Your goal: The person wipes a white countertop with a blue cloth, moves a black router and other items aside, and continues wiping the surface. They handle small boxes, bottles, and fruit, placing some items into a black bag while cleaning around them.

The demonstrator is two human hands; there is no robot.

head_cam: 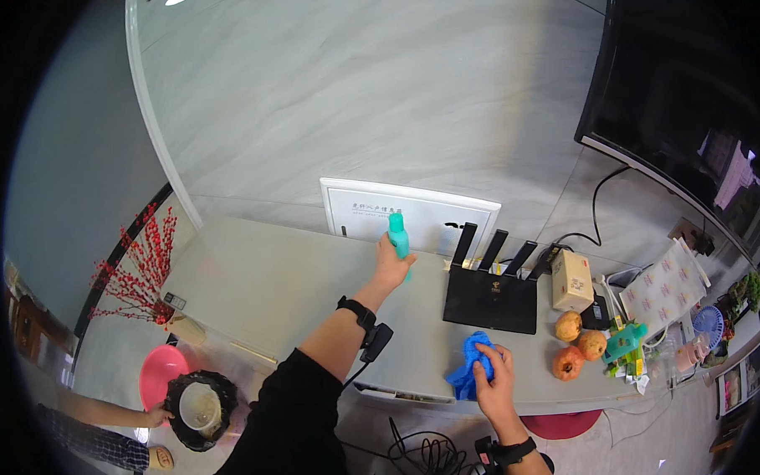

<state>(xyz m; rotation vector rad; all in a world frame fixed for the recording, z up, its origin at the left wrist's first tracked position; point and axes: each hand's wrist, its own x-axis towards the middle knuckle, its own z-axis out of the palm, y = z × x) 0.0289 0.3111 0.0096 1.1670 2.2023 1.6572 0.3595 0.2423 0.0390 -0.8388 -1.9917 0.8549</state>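
My left hand (391, 262) is closed around a teal plastic bottle (398, 235), held over the grey cabinet top (281, 272) near the wall; the bottle's cap points towards the wall. At the cabinet's front edge my right hand (495, 381) pinches a crumpled blue cloth (469, 367) between thumb and fingers. A black router (492, 299) with upright antennas lies between the cloth and the wall, to the right of the bottle.
Right of the router are a cream box (571, 281), pomegranates (568, 363) and another teal bottle (623, 343). Red berry branches (139, 265) stand in a vase at left. Another person's hand (157, 416) touches a black-lined bin (172, 411) beside a pink basin (155, 371). Cables (431, 455) lie below.
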